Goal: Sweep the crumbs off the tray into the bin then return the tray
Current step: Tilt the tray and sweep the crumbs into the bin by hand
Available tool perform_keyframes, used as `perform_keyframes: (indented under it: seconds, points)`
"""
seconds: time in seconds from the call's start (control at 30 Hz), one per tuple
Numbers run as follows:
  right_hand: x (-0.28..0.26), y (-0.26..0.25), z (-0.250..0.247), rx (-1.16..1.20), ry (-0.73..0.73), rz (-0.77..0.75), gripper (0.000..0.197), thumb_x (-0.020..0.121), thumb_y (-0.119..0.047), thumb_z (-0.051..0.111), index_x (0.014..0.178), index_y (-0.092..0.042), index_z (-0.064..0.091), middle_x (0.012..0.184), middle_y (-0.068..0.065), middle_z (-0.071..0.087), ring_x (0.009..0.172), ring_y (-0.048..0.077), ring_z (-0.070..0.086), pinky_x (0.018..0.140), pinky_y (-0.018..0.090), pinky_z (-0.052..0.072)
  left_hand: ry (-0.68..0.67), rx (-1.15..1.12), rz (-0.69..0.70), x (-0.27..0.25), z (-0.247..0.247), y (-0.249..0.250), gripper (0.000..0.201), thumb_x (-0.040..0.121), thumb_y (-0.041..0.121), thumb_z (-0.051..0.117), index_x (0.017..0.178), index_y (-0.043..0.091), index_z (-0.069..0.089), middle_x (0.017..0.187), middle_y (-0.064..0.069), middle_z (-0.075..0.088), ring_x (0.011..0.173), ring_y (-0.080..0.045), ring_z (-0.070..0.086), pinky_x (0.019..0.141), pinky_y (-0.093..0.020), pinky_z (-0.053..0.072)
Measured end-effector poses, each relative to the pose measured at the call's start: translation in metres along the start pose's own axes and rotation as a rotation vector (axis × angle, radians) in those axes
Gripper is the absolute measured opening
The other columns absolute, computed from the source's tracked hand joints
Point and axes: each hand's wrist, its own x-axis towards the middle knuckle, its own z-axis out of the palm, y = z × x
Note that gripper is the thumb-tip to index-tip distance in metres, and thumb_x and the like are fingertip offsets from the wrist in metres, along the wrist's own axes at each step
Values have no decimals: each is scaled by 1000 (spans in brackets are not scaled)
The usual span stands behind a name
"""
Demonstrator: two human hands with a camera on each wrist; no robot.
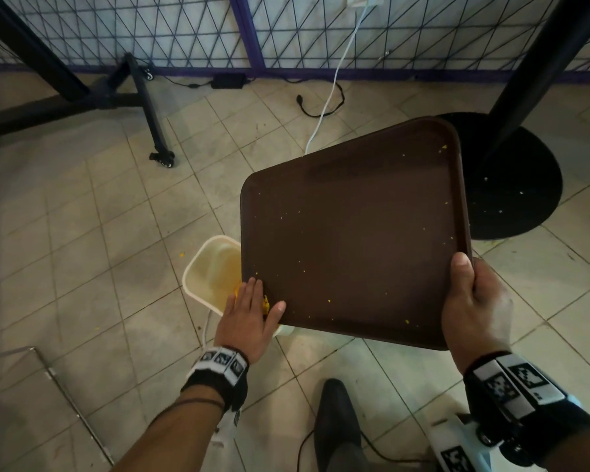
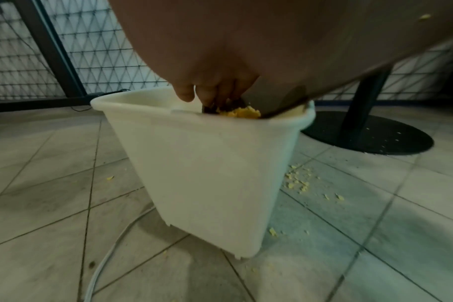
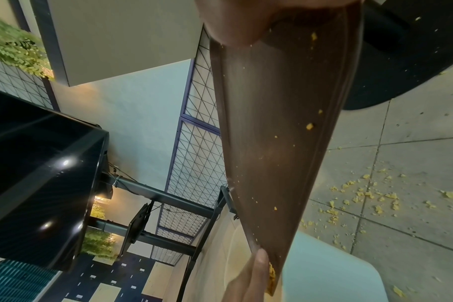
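Note:
A dark brown tray (image 1: 355,233) hangs tilted over a cream bin (image 1: 205,270) on the tiled floor, its lower left corner over the bin's mouth. My right hand (image 1: 474,301) grips the tray's near right edge, thumb on top. My left hand (image 1: 249,308) lies flat with straight fingers on the tray's lower left corner, pressing a heap of yellow crumbs (image 1: 265,303) toward the bin. In the left wrist view the crumbs (image 2: 239,112) sit at the tray's edge above the bin (image 2: 207,163). Small specks dot the tray (image 3: 279,132).
Spilled crumbs (image 2: 297,181) lie on the floor right of the bin. A black round table base (image 1: 504,178) with its post stands at the right. A white cable (image 1: 331,90) and black cables trail by the mesh wall. A wheeled black stand (image 1: 150,107) is at the left.

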Motion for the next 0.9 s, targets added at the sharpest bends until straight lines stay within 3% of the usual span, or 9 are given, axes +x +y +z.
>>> perform_keyframes:
  seconds: [0.1,0.17,0.27,0.4,0.6,0.73,0.8,0.9]
  points:
    - [-1,-1,0,1,-3,-3,39,105,-36,35,96,-7,59,73,-1,53,65,12,48,55,26,34,8,-7,22,-25,-1,8,85,92,70,0,157,18,17,165,-4,20,152,-18,14,124,-37,4]
    - [-2,0,2,4,-8,-2,39,105,-38,35,97,-8,59,75,-1,54,67,12,49,56,27,36,52,-62,71,-38,-11,30,78,95,67,4,158,21,12,167,0,11,152,-14,5,123,-34,-1]
    - [-2,0,2,17,-5,3,38,105,-39,35,98,-10,59,77,-2,56,69,12,50,59,28,39,122,-117,252,-56,-20,85,71,98,65,7,157,27,-3,164,8,-11,150,-9,-13,121,-32,-8]
    - [-3,-2,3,47,-19,14,35,105,-40,35,98,-13,58,80,-3,57,72,13,53,61,29,41,151,-18,458,-65,0,127,74,101,64,9,159,19,3,166,0,-9,152,-12,-11,121,-41,-9]
    - [-1,1,2,57,-8,44,40,104,-41,36,93,-10,58,77,1,57,72,21,53,63,36,45,5,67,230,-59,23,64,81,91,70,-8,154,21,-17,161,3,-27,148,-10,-25,121,-36,-15]
    - [-1,-1,1,50,-15,38,40,104,-41,36,93,-9,58,76,1,56,69,18,52,58,31,41,-15,27,85,-52,13,35,83,90,71,-11,156,22,-10,166,2,-14,150,-9,-18,123,-36,-10]
    - [-1,-3,0,55,-15,39,39,104,-39,37,95,-8,59,77,-1,56,68,13,51,57,28,38,28,-47,123,-58,0,52,78,93,70,-6,156,25,-11,165,5,-17,150,-7,-17,123,-34,-10]
    - [-3,-3,1,57,-11,36,38,104,-37,38,98,-7,61,77,-3,56,68,8,50,56,26,36,101,-95,342,-75,-13,109,72,96,68,1,154,28,-13,162,9,-22,148,-7,-22,120,-34,-14]
